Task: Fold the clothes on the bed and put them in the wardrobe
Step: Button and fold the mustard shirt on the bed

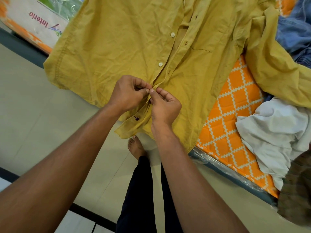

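- a yellow shirt [134, 44] lies spread front-up across the bed [235, 105], its near hem hanging over the bed's near edge toward the floor [33, 115].
- the left hand [127, 93] and right hand [164, 106] meet at the shirt's front strip near the hem; both pinch the cloth between thumb and fingertips, touching each other.
- it looks like a button is being done up there, though the button itself is hidden under the fingers.
- a dark button [137, 118] shows just nearer than the hands; two white buttons [160, 64] farther up sit unfastened, the front gaping open beside them.
- one sleeve trails off to the right over the orange patterned bed.
- other clothes wait on the right: a white garment [277, 132] near, blue jeans [296, 31] far, and a brown checked cloth [296, 190] at the near right corner.
- judged stage: early, the first shirt is being prepared, nothing folded yet; the wardrobe is not in view.
- next move likely calls for easing the button through its hole, then either working up the front or smoothing the shirt flat and bringing the sleeves in before folding.
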